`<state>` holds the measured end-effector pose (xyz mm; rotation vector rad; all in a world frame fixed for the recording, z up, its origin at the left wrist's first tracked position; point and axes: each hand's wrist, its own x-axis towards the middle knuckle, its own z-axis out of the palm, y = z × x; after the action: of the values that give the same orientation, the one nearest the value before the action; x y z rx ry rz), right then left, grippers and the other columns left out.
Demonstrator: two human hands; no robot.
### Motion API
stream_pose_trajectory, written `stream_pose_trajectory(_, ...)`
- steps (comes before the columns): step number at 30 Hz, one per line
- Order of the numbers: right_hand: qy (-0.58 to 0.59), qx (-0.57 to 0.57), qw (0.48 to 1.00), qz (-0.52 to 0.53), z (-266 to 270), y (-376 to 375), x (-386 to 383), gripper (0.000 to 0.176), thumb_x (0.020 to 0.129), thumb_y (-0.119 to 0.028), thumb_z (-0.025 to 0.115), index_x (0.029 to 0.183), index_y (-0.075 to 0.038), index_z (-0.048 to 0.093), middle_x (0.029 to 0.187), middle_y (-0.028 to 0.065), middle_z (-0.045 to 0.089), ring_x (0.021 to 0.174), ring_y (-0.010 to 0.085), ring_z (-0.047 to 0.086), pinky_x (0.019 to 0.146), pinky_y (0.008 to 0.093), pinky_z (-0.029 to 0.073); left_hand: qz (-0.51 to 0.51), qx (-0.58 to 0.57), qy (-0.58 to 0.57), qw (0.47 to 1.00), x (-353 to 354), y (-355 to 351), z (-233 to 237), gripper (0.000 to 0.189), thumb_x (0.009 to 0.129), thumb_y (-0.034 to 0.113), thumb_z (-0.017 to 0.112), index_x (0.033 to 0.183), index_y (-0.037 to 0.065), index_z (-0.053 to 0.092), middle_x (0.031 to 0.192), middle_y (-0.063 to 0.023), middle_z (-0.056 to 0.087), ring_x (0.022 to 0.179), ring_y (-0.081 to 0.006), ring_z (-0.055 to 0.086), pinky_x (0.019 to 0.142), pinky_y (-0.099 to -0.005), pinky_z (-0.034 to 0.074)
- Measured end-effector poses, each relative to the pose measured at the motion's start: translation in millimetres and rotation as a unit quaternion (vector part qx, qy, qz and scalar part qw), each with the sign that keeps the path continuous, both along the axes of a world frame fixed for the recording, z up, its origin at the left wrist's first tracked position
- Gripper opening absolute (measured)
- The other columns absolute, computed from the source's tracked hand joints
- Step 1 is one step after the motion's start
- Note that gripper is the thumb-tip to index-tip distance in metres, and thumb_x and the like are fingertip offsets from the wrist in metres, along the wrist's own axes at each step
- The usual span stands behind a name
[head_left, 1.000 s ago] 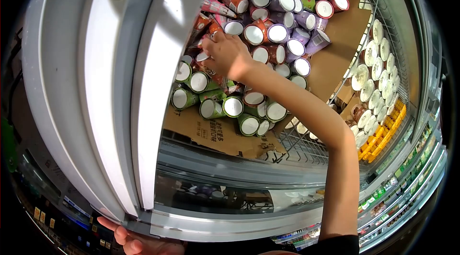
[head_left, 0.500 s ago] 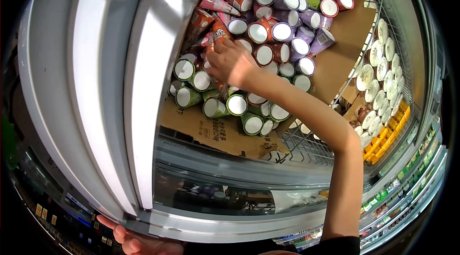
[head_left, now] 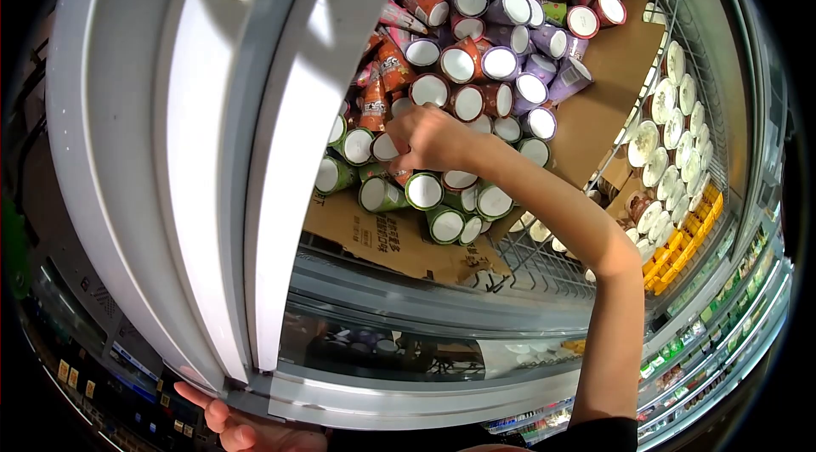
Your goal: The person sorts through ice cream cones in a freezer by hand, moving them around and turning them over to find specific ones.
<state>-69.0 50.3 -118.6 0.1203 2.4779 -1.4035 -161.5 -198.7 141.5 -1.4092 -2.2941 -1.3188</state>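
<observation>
My right hand [head_left: 432,139] is down among paper-wrapped ice cream cones inside a chest freezer. Its thumb and fingers are bent round a cone with a white lid [head_left: 385,147]; the grip is partly hidden. Orange cones [head_left: 374,104] lie just above the fingertips. Green cones [head_left: 382,194] surround the hand below and to the left, and red-brown ones [head_left: 467,102] lie above. At the bottom left my left hand [head_left: 251,433] is palm up with fingers apart, holding nothing, by the corner of the freezer frame [head_left: 255,397].
A thick pale freezer door [head_left: 280,197] covers the left side. The cones sit in a cardboard box [head_left: 382,240]. To the right are a wire basket [head_left: 544,258], round white-lidded cups [head_left: 654,163] and a yellow rack [head_left: 688,240]. Purple cones [head_left: 531,88] lie further back.
My right hand has shifted right and slightly down, uncovering orange cones. The door edge now appears further right, hiding some left-hand cones. My left hand stays in nearly the same place.
</observation>
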Motion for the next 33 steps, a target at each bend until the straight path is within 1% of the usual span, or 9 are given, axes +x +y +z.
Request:
stream_pose_trajectory(3,-0.064,-0.018,0.998,0.012,3.4,3.0,-3.7,0.033,0.066,-0.033,0.072,0.077,-0.006,0.057,0.080,0.0100,0.059,0.082,0.0275,0.057,0.077,0.0389,0.044,0.004,-0.006,-0.013,1.000,4.5,-2.3,1.7,0.040,0.090,0.024,0.043,0.124,0.005,0.045,0.120,-0.0106,0.057,0.120,-0.0362,0.047,0.108,-0.0628,0.006)
stream_pose_trajectory(9,-0.021,0.015,1.000,-0.016,29.7,5.5,-3.1,0.031,0.063,-0.026,0.075,0.072,-0.003,0.056,0.077,0.0090,0.058,0.079,0.0263,0.056,0.075,0.0373,0.042,0.013,0.000,-0.017,1.000,7.3,-3.4,-0.6,0.038,0.090,0.023,0.043,0.124,0.007,0.046,0.119,-0.0084,0.058,0.120,-0.0342,0.047,0.109,-0.0625,0.006)
stream_pose_trajectory(12,-0.033,0.014,0.995,-0.090,81.8,17.1,-10.9,0.029,0.062,-0.025,0.073,0.077,-0.006,0.056,0.086,0.0111,0.057,0.090,0.0280,0.054,0.081,0.0393,0.039,0.014,0.004,-0.017,1.000,7.7,-4.2,-1.2,0.038,0.091,0.024,0.043,0.124,0.008,0.047,0.119,-0.0079,0.058,0.120,-0.0340,0.048,0.109,-0.0622,0.006)
stream_pose_trajectory(16,0.061,0.051,0.984,-0.160,108.0,20.1,-11.3,0.033,0.061,-0.021,0.074,0.081,-0.006,0.053,0.096,0.0110,0.055,0.095,0.0285,0.050,0.083,0.0391,0.036,0.013,0.003,-0.024,1.000,8.3,-5.0,0.7,0.038,0.091,0.025,0.043,0.125,0.008,0.046,0.120,-0.0078,0.058,0.120,-0.0338,0.048,0.109,-0.0616,0.006)
stream_pose_trajectory(19,0.145,0.098,0.963,-0.207,91.4,7.1,-14.4,0.033,0.060,-0.020,0.074,0.081,-0.005,0.053,0.098,0.0111,0.054,0.092,0.0285,0.049,0.084,0.0396,0.036,0.020,-0.008,-0.027,0.999,9.3,-3.0,2.0,0.039,0.091,0.025,0.044,0.126,0.008,0.046,0.120,-0.0078,0.058,0.120,-0.0337,0.048,0.109,-0.0611,0.006)
stream_pose_trajectory(23,0.210,0.174,0.946,-0.176,41.6,-12.8,-16.1,0.039,0.057,-0.021,0.075,0.085,-0.004,0.053,0.105,0.0140,0.053,0.096,0.0296,0.050,0.084,0.0402,0.038,0.044,0.015,-0.018,0.999,6.5,-1.0,-5.6,0.038,0.090,0.024,0.044,0.125,0.008,0.046,0.119,-0.0076,0.058,0.119,-0.0337,0.048,0.109,-0.0613,0.006)
stream_pose_trajectory(26,0.210,0.223,0.947,-0.096,-8.5,-25.9,-11.9,0.042,0.061,-0.022,0.072,0.093,-0.004,0.053,0.113,0.0145,0.052,0.099,0.0292,0.050,0.086,0.0410,0.038,0.041,0.014,-0.011,0.999,4.7,-0.1,-5.5,0.038,0.090,0.024,0.044,0.124,0.008,0.047,0.119,-0.0075,0.058,0.119,-0.0336,0.049,0.109,-0.0614,0.006)
stream_pose_trajectory(28,0.191,0.257,0.946,-0.050,-12.9,-29.9,-17.8,0.040,0.065,-0.024,0.070,0.096,-0.005,0.053,0.116,0.0128,0.051,0.101,0.0286,0.049,0.089,0.0412,0.036,0.041,0.013,-0.008,0.999,2.6,-0.9,-4.7,0.037,0.090,0.024,0.044,0.124,0.008,0.047,0.118,-0.0074,0.059,0.118,-0.0336,0.049,0.109,-0.0615,0.006)
stream_pose_trajectory(33,0.175,0.197,0.945,-0.195,-11.5,-13.8,-41.0,0.045,0.071,-0.028,0.071,0.105,-0.007,0.052,0.115,0.0111,0.052,0.102,0.0285,0.050,0.089,0.0400,0.037,0.043,0.010,-0.006,0.999,2.5,-1.8,-2.4,0.037,0.090,0.024,0.044,0.123,0.008,0.048,0.118,-0.0072,0.059,0.118,-0.0334,0.049,0.109,-0.0617,0.006)
